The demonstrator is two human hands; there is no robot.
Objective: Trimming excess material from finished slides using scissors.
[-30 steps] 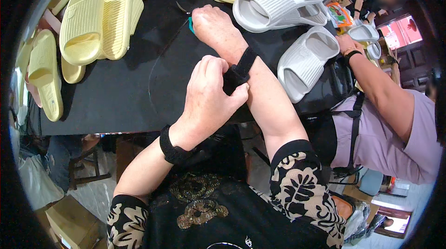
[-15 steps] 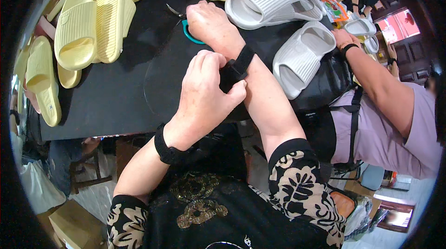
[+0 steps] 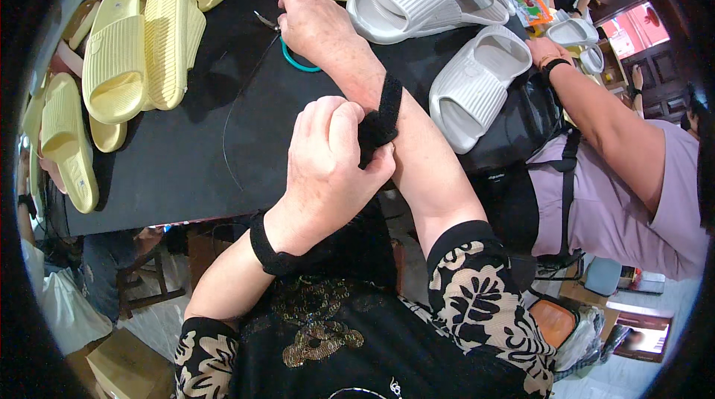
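Note:
My left hand (image 3: 328, 149) is closed, its thumb and fingers pinching the black strap (image 3: 386, 110) around my right wrist. The strap's end goes out of sight under the left fingers. My right hand (image 3: 322, 27) is stretched forward over the dark table, its fingers curled down and mostly hidden. From under it stick out the short metal blades and the teal handle of a pair of scissors (image 3: 298, 62), which it appears to grip. A second black band (image 3: 269, 246) circles my left wrist.
Yellow slippers (image 3: 115, 64) lie at the left of the black table (image 3: 179, 176), and grey slippers (image 3: 480, 86) at the right. A thin dark thread (image 3: 226, 131) curves across the tabletop. Close on the right, a co-worker's arm (image 3: 603, 116) reaches over the table.
The strap on my right wrist now lies flatter across the wrist, with my left fingers still on it. The view has shifted slightly, and the scissors stay under my right hand.

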